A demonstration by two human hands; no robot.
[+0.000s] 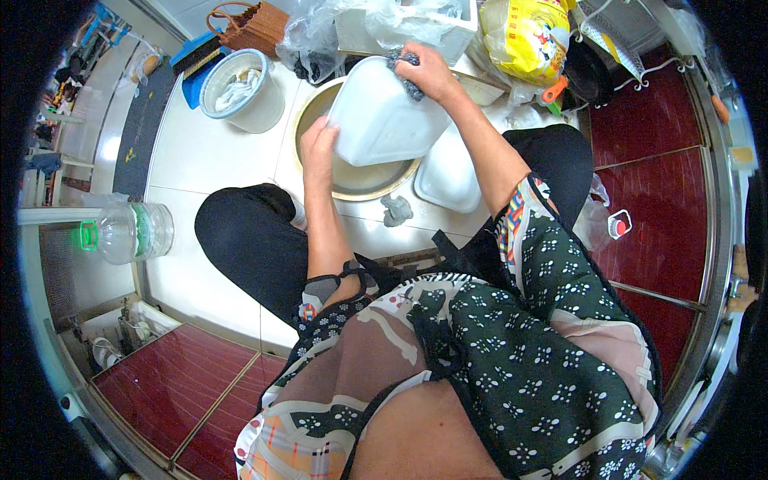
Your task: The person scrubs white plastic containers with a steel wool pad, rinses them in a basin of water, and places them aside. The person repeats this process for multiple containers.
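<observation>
A white plastic container [384, 114] is tilted over a brass-coloured metal basin [354, 189] of cloudy water on the tiled floor. My left hand [318, 144] grips its left edge. Against its upper right side, my right hand [427, 75] presses a dark grey mesh scourer [413, 87]. A second white container or lid [453, 174] lies on the floor, partly behind my right forearm and beside the basin. Just below the basin rests a crumpled grey cloth [396, 210]. The container hides part of the basin.
A bucket [258, 114] with a pale cloth stands left, near a blue dustpan and brush [201, 60] and brown woven basket [258, 30]. Beyond the basin are a white box [465, 36] with plastic bags and a yellow bag [528, 42]. Clear bottles lie left [135, 233] and right [594, 225].
</observation>
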